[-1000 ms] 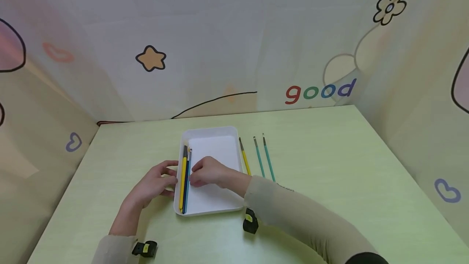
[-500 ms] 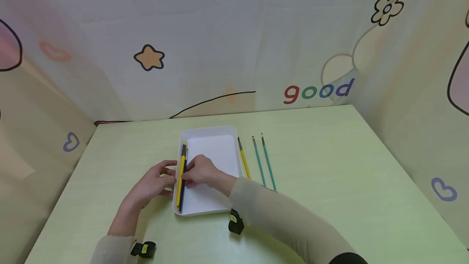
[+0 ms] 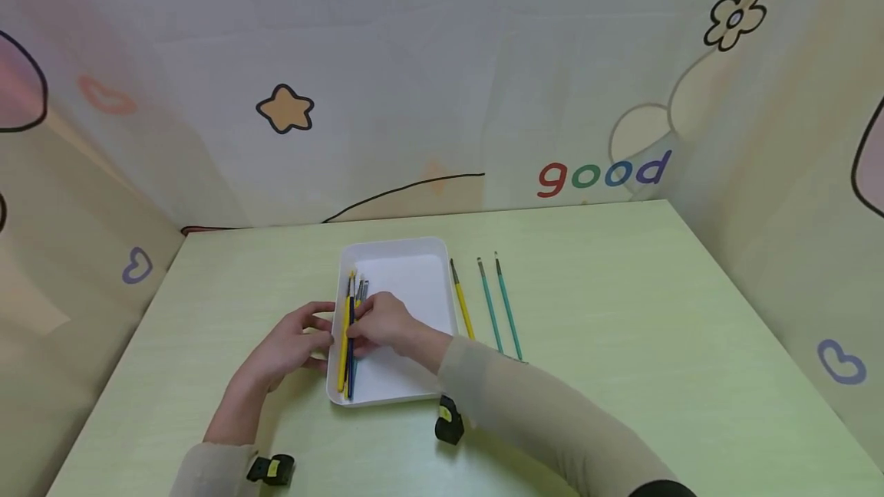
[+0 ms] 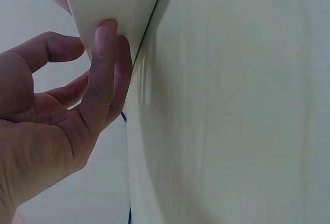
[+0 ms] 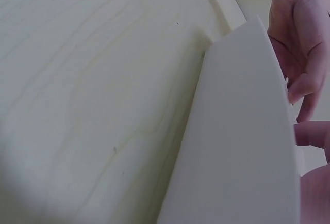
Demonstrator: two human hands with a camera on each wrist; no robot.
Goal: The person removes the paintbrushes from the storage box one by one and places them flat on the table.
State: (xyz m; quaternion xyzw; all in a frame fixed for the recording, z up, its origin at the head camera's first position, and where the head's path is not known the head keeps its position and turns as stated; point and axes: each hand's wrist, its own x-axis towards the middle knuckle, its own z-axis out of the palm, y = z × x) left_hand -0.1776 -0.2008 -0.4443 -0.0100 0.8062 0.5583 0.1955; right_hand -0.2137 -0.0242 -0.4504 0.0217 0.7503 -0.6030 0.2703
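A white tray point(image 3: 414, 274) lies on the table with several paintbrushes along its left side. Among them are a yellow paintbrush point(image 3: 342, 359) and a dark blue paintbrush point(image 3: 351, 374). Inside the tray, my right hand point(image 3: 387, 320) pinches the dark blue paintbrush around mid-handle; its fingertips are partly hidden among the handles. My left hand point(image 3: 286, 347) rests its fingertips on the tray's outer left wall, and in the left wrist view its extended fingers point(image 4: 103, 74) touch that wall. The tray's side hides most of the right hand's work in the right wrist view.
Right of the tray lie a yellow brush point(image 3: 462, 301) and two teal brushes point(image 3: 489, 305), their lower ends near or behind the right sleeve point(image 3: 525, 397). A printed cloth backdrop point(image 3: 414, 98) stands behind the table point(image 3: 621, 290).
My right hand has moved left onto the brushes in the tray. Their tips have shifted and spread apart, and the dark blue brush now lies on top. The left hand stays at the wall.
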